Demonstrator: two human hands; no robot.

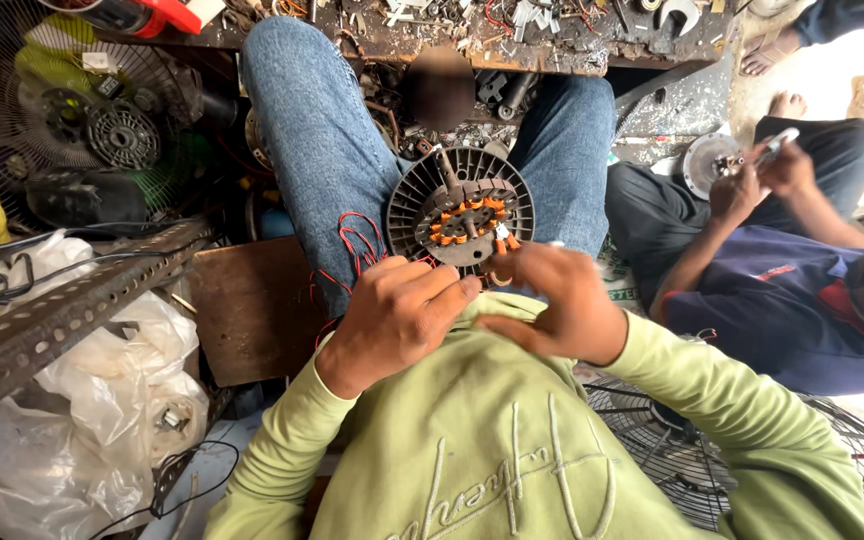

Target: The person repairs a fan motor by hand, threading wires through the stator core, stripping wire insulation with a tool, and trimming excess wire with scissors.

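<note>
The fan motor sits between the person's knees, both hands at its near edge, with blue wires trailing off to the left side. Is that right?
Not quite: the wires are red, not blue, as the head view shows. The rest holds: the fan motor sits between the knees in blue jeans, with the left hand and right hand at its near edge, and the red wires trail off its left side.

Single head-worn camera, no second view to overlap. It looks steeply down the wearer's own chest and lap, close in, wide-angle with bent edges. Frame centre sits on the round grey finned fan motor with copper windings (462, 215); the cluttered workbench edge (472, 45) runs along the top, probably just ahead.
</note>
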